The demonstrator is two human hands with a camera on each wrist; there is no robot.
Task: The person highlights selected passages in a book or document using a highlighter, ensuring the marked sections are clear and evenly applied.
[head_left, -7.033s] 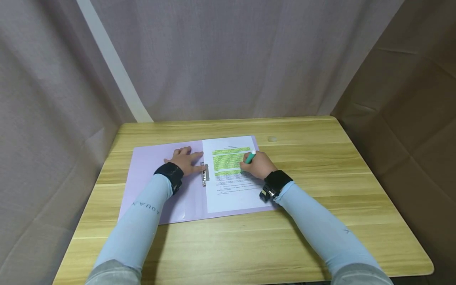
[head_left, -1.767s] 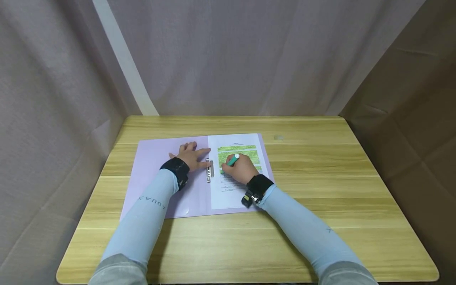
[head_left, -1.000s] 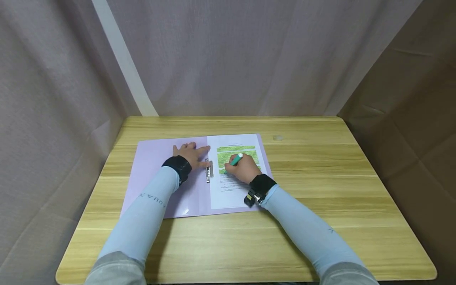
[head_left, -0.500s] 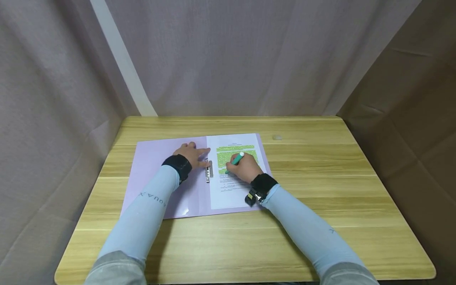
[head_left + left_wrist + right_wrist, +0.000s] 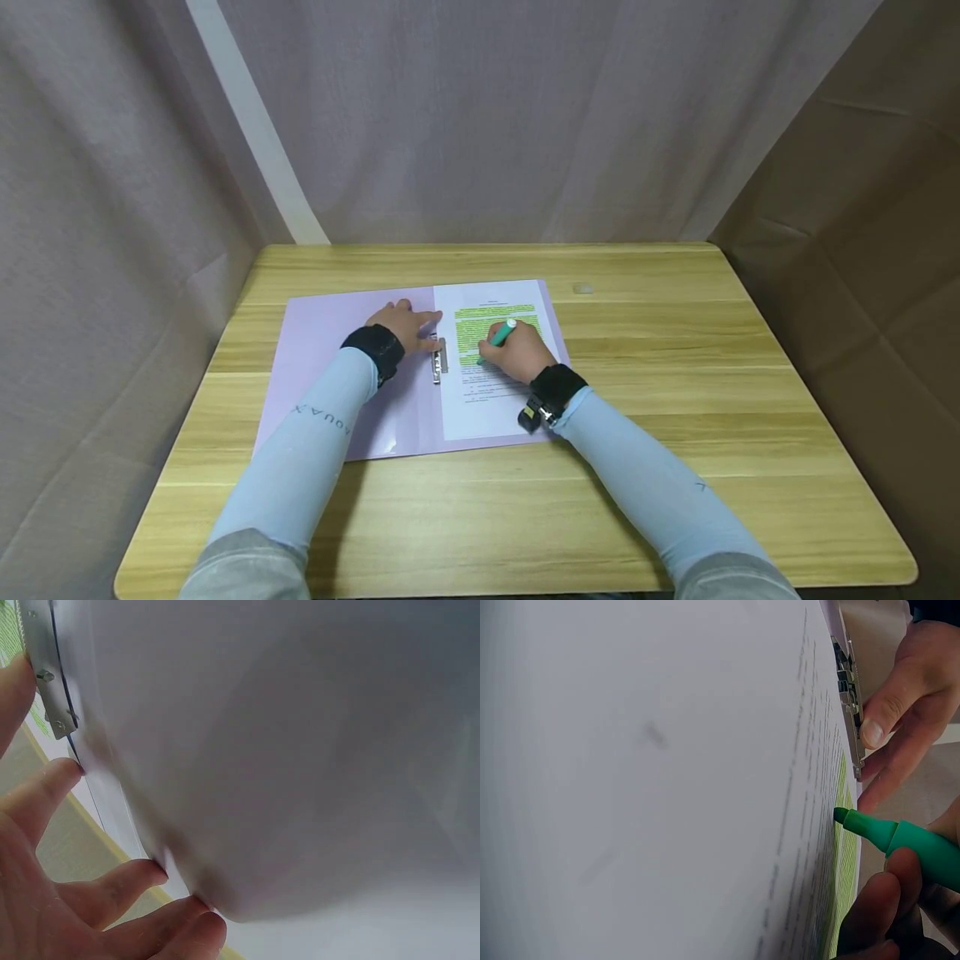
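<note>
We find the right hand (image 5: 517, 354) gripping the light, rigid green plastic highlighter (image 5: 500, 336) by its barrel, tip on the thin white printed sheet (image 5: 491, 400), while the left hand (image 5: 405, 323), fingers spread, presses the lilac folder (image 5: 330, 350) flat.

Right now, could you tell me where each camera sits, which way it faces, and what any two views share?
Head: worn high, facing forward and down at the table; shows both sleeves, left hand on the folder, right hand gripping the marker.
Left wrist: low over the folder; shows fingers.
Right wrist: skims the paper; shows fingertips.
Shared: all three views show the clip.
</note>
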